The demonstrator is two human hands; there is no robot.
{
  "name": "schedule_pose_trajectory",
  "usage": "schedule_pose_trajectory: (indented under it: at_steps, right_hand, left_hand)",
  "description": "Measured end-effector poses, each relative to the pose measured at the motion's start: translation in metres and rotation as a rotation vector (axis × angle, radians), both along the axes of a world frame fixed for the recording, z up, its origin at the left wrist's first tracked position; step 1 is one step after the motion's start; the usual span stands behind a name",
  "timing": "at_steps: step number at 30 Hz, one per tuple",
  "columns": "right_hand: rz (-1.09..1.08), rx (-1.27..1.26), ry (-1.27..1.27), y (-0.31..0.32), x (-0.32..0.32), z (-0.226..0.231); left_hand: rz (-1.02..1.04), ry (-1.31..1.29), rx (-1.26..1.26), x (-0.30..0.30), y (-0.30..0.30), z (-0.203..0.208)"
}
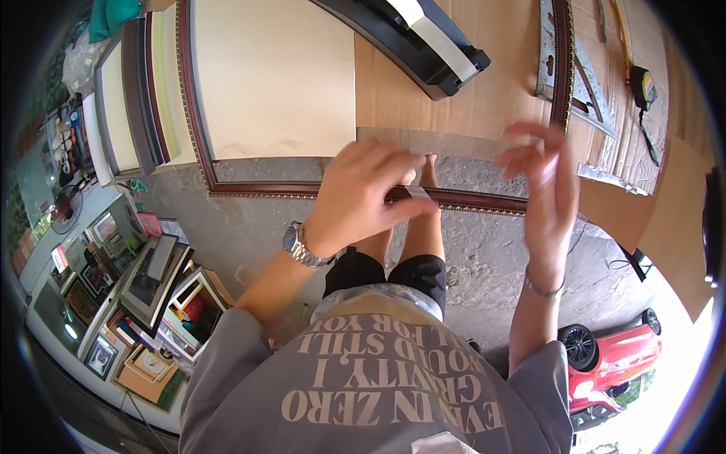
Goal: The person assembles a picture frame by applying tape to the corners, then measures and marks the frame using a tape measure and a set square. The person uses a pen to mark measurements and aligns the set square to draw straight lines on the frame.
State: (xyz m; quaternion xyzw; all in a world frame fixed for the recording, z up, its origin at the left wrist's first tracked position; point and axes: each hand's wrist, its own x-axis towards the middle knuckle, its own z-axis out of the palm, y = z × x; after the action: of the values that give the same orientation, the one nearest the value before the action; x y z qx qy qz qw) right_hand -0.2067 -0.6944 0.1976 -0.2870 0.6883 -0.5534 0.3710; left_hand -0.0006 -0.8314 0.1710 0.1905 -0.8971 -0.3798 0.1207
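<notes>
A dark red-brown picture frame point(261, 188) with beaded gold edging lies across the work table, its near bar jutting past the table edge. My left hand point(359, 189), a metal watch on its wrist, is curled over that bar. Between its thumb and fingers shows a short pale strip of tape point(417, 194), partly under the thumb; whether it is stuck to the bar I cannot tell. My right hand point(543, 170) is raised near the frame's right corner, blurred, fingers apart and holding nothing. Farther off, inside the frame, sits a black tape dispenser point(446, 64) with a pale tape band.
A cream board point(276, 83) lies inside the frame on cardboard. Moulding strips point(144, 91) are stacked at left. A metal set square point(590, 94) and a tape measure point(643, 87) lie at right. Framed pictures point(151, 276) lean at lower left; a red toy car point(616, 359) stands lower right.
</notes>
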Motion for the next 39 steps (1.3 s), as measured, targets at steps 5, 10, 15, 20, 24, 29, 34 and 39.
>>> schedule_pose_trajectory:
  at_steps: [5, 10, 15, 20, 24, 29, 34, 39]
  right_hand:
    - [0.243, 0.229, 0.198, -0.093, -0.027, 0.000]
    - [0.423, 0.318, -0.132, -0.109, -0.047, 0.018]
    - [0.195, 0.143, -0.298, -0.073, -0.034, 0.017]
    - [0.083, 0.117, -0.178, -0.013, -0.015, 0.022]
    - [0.010, 0.074, -0.192, -0.001, -0.001, -0.002]
    - [-0.034, 0.117, 0.001, -0.012, 0.002, -0.049]
    - [-0.083, 0.115, 0.150, -0.025, 0.008, -0.072]
    - [-0.087, 0.146, 0.194, -0.028, 0.003, -0.078]
  left_hand:
    - [0.535, 0.137, 0.339, -0.039, 0.013, 0.001]
    - [0.470, -0.006, 0.819, -0.069, 0.021, -0.007]
    - [0.608, 0.251, 1.094, -0.082, 0.034, -0.020]
    - [0.681, 0.369, 1.122, -0.086, 0.045, -0.026]
    - [0.683, 0.519, 1.262, -0.092, 0.052, -0.019]
    - [0.842, 0.594, 1.319, -0.112, 0.057, -0.017]
    - [1.025, 0.627, 1.291, -0.131, 0.061, -0.026]
    - [1.131, 0.680, 1.227, -0.141, 0.061, -0.033]
